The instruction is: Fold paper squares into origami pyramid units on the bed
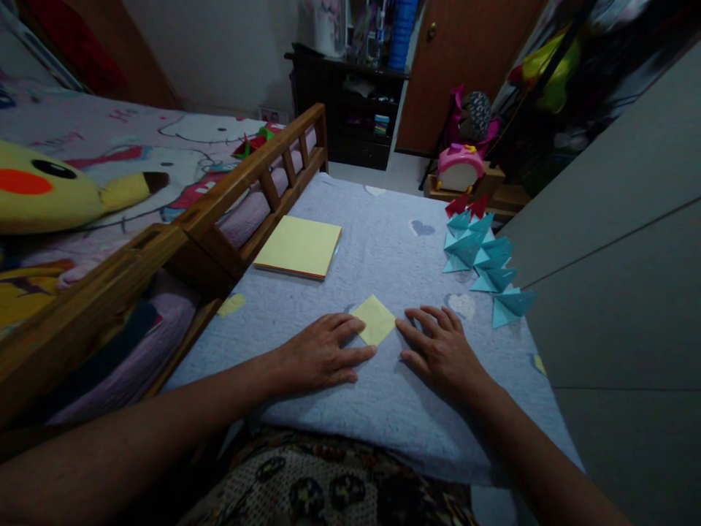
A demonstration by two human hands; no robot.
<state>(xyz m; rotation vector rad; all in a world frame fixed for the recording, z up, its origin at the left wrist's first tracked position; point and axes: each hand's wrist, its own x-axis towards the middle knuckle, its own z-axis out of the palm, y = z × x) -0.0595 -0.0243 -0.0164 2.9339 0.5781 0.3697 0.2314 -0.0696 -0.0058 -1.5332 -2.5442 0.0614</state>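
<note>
A small yellow square of folded origami paper (375,319) lies flat on the blue cloth, turned so that one corner points toward me. My left hand (323,351) rests at its left side, fingers spread, with fingertips touching the left and near edges. At the right corner, my right hand (438,347) lies palm down with its fingers apart, the index fingertip at or just beside the paper. Neither hand grips anything. Farther back on the left is a stack of larger square paper sheets (300,247) with a yellow one on top.
Several folded teal paper pieces (465,245) and red ones (465,206) stand along the right edge of the cloth-covered surface (383,256). A wooden bed rail (246,175) borders the left. Beyond it lies a yellow plush toy (49,186). A pale cabinet panel (618,292) stands close on the right.
</note>
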